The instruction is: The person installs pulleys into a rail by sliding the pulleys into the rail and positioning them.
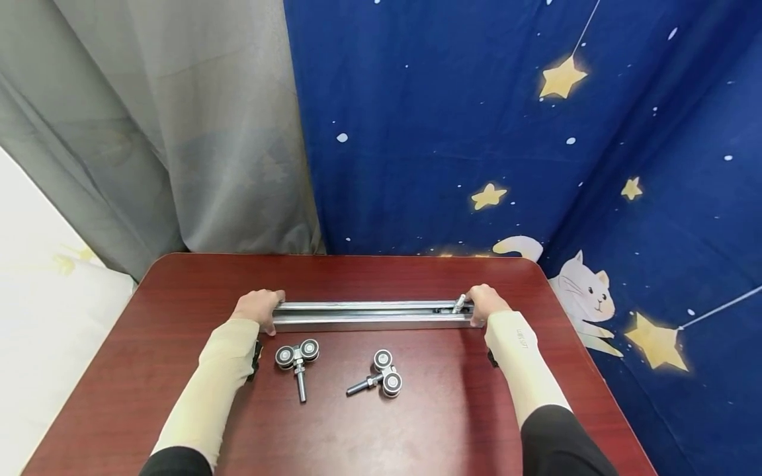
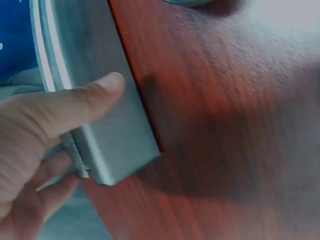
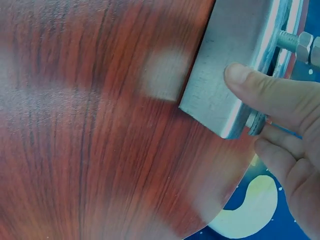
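A silver metal track (image 1: 369, 322) with a slot along its top lies crosswise near the back of the table. My left hand (image 1: 259, 309) grips its left end, thumb (image 2: 95, 95) on the near side wall and fingers on the far side. The right hand (image 1: 485, 304) holds the other end the same way, thumb (image 3: 245, 80) against the near wall. Close to that hand, a threaded bolt with nuts (image 3: 303, 46) sticks up through the slot; what it joins inside the track is mostly hidden. Two roller trolleys (image 1: 299, 357) (image 1: 387, 380), each with wheels and a bolt, lie nearer me.
The reddish-brown wooden table (image 1: 428, 430) has rounded back corners. Behind it hang a grey curtain (image 1: 238, 132) and a blue curtain (image 1: 428, 99) with stars and a cat. Something white (image 1: 47, 330) is at the left, beside the table.
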